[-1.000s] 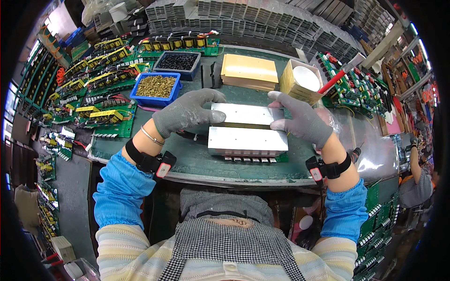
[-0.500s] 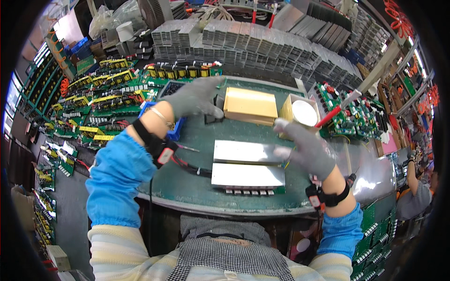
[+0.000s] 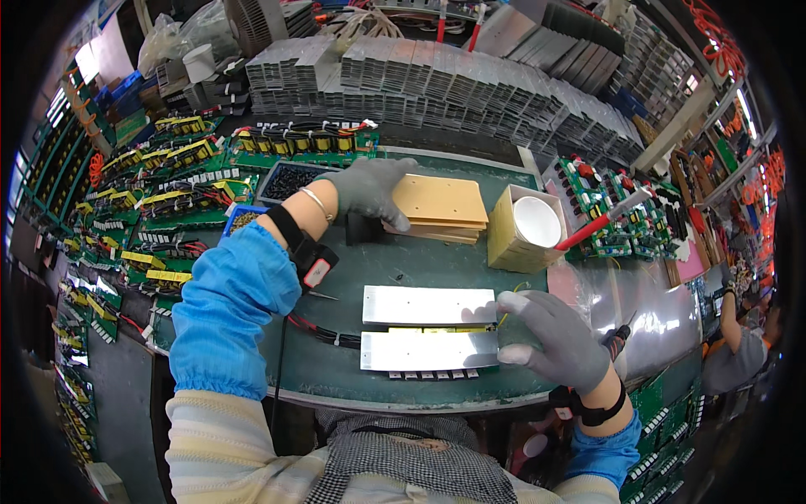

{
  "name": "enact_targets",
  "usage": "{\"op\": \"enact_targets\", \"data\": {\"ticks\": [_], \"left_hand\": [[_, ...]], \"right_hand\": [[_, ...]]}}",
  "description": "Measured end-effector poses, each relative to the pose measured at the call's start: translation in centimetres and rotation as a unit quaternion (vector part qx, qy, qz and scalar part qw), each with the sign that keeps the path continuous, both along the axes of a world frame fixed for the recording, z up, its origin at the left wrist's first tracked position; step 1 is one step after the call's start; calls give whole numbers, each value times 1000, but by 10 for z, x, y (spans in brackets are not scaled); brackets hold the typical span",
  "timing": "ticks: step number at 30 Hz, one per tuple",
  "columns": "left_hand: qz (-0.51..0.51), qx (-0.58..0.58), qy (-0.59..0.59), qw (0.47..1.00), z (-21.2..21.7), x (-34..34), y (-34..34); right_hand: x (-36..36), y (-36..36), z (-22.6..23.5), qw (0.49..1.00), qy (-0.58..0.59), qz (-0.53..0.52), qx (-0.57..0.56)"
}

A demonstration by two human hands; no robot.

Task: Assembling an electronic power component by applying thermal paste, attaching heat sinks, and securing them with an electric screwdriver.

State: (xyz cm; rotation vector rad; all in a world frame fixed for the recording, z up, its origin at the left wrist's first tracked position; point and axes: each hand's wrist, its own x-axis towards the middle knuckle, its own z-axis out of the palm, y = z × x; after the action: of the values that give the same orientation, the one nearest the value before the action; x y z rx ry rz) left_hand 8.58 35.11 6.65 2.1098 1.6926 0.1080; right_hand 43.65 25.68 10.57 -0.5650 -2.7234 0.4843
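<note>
My gloved left hand [image 3: 374, 191] is at the left end of a stack of tan rectangular sheets [image 3: 440, 200]. Its thumb and fingers are apart around that end, seemingly touching it. Nearer to me lies a circuit board [image 3: 435, 375] under two long silver metal plates, the far plate [image 3: 428, 304] and the near plate [image 3: 424, 350]. Yellow parts show in the gap between them, and red and black wires [image 3: 327, 335] leave at the left. My gloved right hand [image 3: 558, 336] is beside the plates' right ends, thumb and forefinger spread; whether they touch the metal I cannot tell.
A box [image 3: 522, 231] with a white round container and a red-handled tool [image 3: 600, 220] stands right of the sheets. Bins of small black parts [image 3: 290, 181] and screws [image 3: 243, 220] sit left. Wired boards [image 3: 180, 197] cover the left; stacked metal pieces [image 3: 420, 76] line the back.
My left hand has come down onto the left end of the tan stack. The right hand has moved nearer to me, beside the plates' ends. The whole view has shifted slightly.
</note>
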Motion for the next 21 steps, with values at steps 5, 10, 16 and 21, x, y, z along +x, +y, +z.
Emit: {"op": "enact_targets", "data": {"ticks": [5, 10, 16, 21], "left_hand": [[12, 48, -22, 999, 2, -6, -12], [27, 145, 130, 980, 18, 1, -35], [16, 428, 179, 886, 20, -5, -68], [30, 495, 166, 852, 22, -16, -112]], "right_hand": [[-2, 2, -2, 999, 23, 29, 9], [4, 0, 0, 1000, 22, 15, -1], [4, -14, -4, 999, 30, 15, -21], [11, -29, 4, 1000, 18, -4, -20]]}}
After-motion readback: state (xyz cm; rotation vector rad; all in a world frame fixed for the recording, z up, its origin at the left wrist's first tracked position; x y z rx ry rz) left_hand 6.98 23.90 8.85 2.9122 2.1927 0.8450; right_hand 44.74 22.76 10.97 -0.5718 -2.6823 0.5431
